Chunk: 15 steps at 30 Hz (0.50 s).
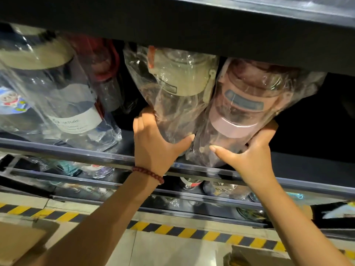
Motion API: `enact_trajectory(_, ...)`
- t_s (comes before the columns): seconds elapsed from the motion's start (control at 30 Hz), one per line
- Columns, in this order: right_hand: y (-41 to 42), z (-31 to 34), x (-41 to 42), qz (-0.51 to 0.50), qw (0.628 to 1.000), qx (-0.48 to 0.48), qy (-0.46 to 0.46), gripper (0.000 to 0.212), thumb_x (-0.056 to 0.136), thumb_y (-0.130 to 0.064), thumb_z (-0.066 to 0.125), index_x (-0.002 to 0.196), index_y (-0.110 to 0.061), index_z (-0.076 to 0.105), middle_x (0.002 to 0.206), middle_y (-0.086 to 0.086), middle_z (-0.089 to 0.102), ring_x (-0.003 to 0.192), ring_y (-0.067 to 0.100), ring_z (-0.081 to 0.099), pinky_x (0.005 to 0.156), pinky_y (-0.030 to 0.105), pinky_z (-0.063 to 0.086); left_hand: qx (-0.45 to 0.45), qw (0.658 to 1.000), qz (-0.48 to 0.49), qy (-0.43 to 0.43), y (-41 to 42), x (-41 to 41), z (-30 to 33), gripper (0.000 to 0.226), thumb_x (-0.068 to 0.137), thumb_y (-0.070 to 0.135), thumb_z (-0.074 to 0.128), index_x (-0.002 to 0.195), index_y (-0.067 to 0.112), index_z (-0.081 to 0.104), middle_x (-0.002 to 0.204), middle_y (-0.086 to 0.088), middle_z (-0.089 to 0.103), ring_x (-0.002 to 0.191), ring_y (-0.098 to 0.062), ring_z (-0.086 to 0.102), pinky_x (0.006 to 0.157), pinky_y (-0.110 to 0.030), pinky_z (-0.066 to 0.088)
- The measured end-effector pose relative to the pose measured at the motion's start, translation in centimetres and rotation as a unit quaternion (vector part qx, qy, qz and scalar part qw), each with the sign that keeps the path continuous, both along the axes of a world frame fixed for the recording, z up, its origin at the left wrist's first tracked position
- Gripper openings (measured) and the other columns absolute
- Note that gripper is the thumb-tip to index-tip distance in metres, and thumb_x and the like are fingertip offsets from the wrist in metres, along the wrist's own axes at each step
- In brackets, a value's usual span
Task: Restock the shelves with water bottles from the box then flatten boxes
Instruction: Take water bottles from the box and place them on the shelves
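The person's left hand (153, 139) has its grip closed round the lower body of a cream-lidded water bottle (178, 89) in a clear plastic bag, fingers on the far side and thumb across the front. The right hand (251, 150) grips a pink-lidded water bottle (242, 112), also bagged, in the same way, thumb stretched across the base and fingers wrapped up the right side. Both bottles lean back into the dark shelf (307, 164), side by side and touching, with their lids just under the shelf board above (192, 22). A red bead bracelet (148, 173) sits on the left wrist. To the left on the same shelf stands a dark bottle with a white label (63, 104), wrapped in plastic. More wrapped goods fill the lower shelves. Yellow-and-black hazard tape (192, 230) runs along the floor, and brown cardboard (17, 244) shows at the bottom left.
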State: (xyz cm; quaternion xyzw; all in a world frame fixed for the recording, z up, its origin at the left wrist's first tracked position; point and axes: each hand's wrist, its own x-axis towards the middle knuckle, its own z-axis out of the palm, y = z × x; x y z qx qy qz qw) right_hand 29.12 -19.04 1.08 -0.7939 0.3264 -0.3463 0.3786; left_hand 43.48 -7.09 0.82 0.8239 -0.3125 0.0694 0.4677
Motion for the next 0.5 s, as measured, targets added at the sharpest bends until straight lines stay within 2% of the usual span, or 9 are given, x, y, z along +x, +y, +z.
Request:
enact_trajectory(0.07, 0.5, -0.2, 0.2, -0.015, 1.0, 0.006, -0.008, 0.1, 0.05, -0.046, 0.087, 0.119, -0.004, 0.027, 0.126, 0.008, 0.04, 0.119, 0.015, 0.045, 0.1, 0.018, 0.038, 0.011, 0.998, -0.027, 0.048, 0.1, 0.3, -0.2, 0.077, 0.049, 0.064, 0.072, 0.092, 0.008, 0.041, 0.09, -0.007, 0.044, 0.092, -0.027, 0.048, 0.083, -0.051, 0.049)
enact_trajectory(0.13, 0.8, -0.2, 0.1, -0.012, 0.999, 0.047, -0.012, 0.1, 0.049, -0.047, 0.087, 0.117, -0.016, 0.021, 0.128, 0.003, 0.038, 0.119, 0.011, 0.044, 0.099, 0.013, 0.037, 0.023, 0.994, -0.064, 0.088, 0.5, 0.8, -0.4, 0.091, 0.044, 0.067, 0.074, 0.103, 0.005, 0.042, 0.103, -0.011, 0.051, 0.103, -0.028, 0.052, 0.089, -0.046, 0.05)
enact_trajectory(0.2, 0.7, -0.4, -0.2, -0.003, 0.995, 0.096, -0.009, 0.099, 0.05, -0.041, 0.089, 0.12, -0.02, 0.022, 0.124, -0.008, 0.04, 0.115, 0.001, 0.046, 0.093, 0.007, 0.039, 0.041, 0.988, -0.088, 0.116, 0.9, 1.2, -0.5, 0.097, 0.044, 0.059, 0.081, 0.113, 0.006, 0.04, 0.112, -0.008, 0.052, 0.11, -0.023, 0.052, 0.095, -0.036, 0.048)
enact_trajectory(0.27, 0.5, -0.5, -0.4, 0.004, 0.992, 0.124, 0.014, 0.091, 0.054, -0.028, 0.091, 0.121, -0.02, 0.03, 0.116, -0.017, 0.046, 0.106, 0.0, 0.051, 0.082, 0.005, 0.043, 0.065, 0.984, -0.099, 0.136, 1.0, 1.4, -0.8, 0.093, 0.049, 0.045, 0.087, 0.119, 0.009, 0.038, 0.112, 0.0, 0.05, 0.109, -0.015, 0.051, 0.091, -0.023, 0.044)
enact_trajectory(0.33, 0.5, -0.9, -0.4, 0.002, 0.993, 0.112, 0.045, 0.077, 0.057, -0.023, 0.089, 0.118, -0.018, 0.042, 0.107, -0.016, 0.054, 0.097, -0.003, 0.055, 0.073, 0.002, 0.043, 0.085, 0.982, -0.095, 0.14, 0.8, 1.4, -0.9, 0.086, 0.052, 0.039, 0.089, 0.117, 0.014, 0.038, 0.107, 0.005, 0.049, 0.101, -0.009, 0.049, 0.085, -0.016, 0.039)
enact_trajectory(0.4, 0.4, -1.1, -0.1, -0.001, 0.994, 0.092, 0.057, 0.071, 0.058, -0.028, 0.089, 0.116, -0.014, 0.05, 0.103, -0.012, 0.06, 0.093, -0.005, 0.058, 0.072, 0.004, 0.044, 0.092, 0.984, -0.087, 0.126, 0.7, 1.4, -0.9, 0.077, 0.054, 0.039, 0.089, 0.106, 0.019, 0.036, 0.104, 0.005, 0.05, 0.095, -0.007, 0.049, 0.082, -0.015, 0.039)
enact_trajectory(0.5, 0.3, -1.2, 0.6, 0.008, 0.993, 0.091, 0.068, 0.07, 0.053, -0.049, 0.086, 0.106, -0.011, 0.061, 0.097, -0.005, 0.068, 0.09, 0.006, 0.065, 0.075, 0.019, 0.05, 0.109, 0.984, -0.068, 0.12, 0.5, 1.8, -0.7, 0.071, 0.056, 0.039, 0.088, 0.096, 0.016, 0.033, 0.099, 0.002, 0.05, 0.09, -0.01, 0.049, 0.078, -0.017, 0.041)
